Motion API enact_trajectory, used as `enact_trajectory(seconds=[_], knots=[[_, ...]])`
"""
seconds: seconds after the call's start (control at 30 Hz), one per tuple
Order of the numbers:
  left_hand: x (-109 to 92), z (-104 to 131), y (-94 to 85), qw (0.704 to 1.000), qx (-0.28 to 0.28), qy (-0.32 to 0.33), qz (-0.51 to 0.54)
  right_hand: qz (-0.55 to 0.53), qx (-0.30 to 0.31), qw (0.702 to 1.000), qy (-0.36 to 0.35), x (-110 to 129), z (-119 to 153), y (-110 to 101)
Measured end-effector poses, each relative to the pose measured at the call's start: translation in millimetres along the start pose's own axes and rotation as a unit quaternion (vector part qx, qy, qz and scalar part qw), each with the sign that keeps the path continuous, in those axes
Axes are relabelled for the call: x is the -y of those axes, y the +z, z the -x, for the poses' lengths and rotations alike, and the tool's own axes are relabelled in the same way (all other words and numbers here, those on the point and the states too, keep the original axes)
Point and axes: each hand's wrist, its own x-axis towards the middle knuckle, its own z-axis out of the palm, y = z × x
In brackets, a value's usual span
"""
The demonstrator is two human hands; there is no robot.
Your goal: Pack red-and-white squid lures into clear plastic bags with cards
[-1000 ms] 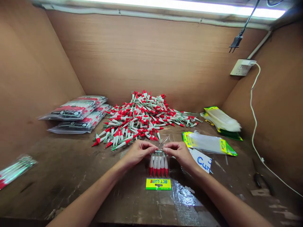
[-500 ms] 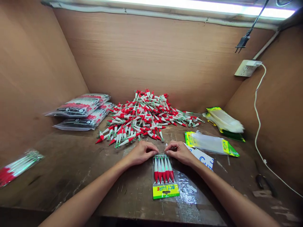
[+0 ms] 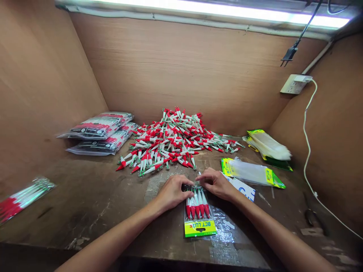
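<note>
A clear packet (image 3: 200, 211) with a yellow and green header lies near the table's front edge, header toward me. Several red and white lures sit side by side in it, red tips toward the header. My left hand (image 3: 174, 192) grips the packet's far left corner between thumb and fingers, partly covering the lures' hook ends. At the far right corner is my right hand (image 3: 215, 183), its fingers curled and the thumb close to the index finger; whether it pinches the plastic is too small to tell. Beyond both hands rises a large pile of loose lures (image 3: 170, 143).
Filled bags (image 3: 93, 128) are stacked at the back left, and a filled packet (image 3: 24, 198) lies far left. On the right are flat clear sleeves (image 3: 249, 172), more sleeves (image 3: 269, 145), a printed card (image 3: 244, 189) and dark pliers (image 3: 310, 217). A white cable (image 3: 306, 139) hangs at the right wall.
My left hand has moved right and toward me, onto the packet's far left corner. My right hand's fingers have shifted slightly, and the view has moved a little.
</note>
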Motion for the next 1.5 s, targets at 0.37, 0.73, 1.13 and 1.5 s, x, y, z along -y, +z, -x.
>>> enact_trajectory(seconds=[0.37,0.73,1.13,1.5], knots=[[-18,51,7.4,0.961,0.088,0.111,-0.235,0.204,0.064,0.956,-0.203,-5,43,-5],[-25,61,-8.2,0.947,0.170,0.099,-0.253,0.292,0.175,0.913,-0.224,16,75,-29],[-15,58,-25.5,0.952,0.164,0.131,-0.224,0.240,0.139,0.931,-0.238,10,49,-9],[-16,27,-18.3,0.946,0.032,-0.141,0.289,-0.216,-0.019,0.967,0.134,22,14,17]])
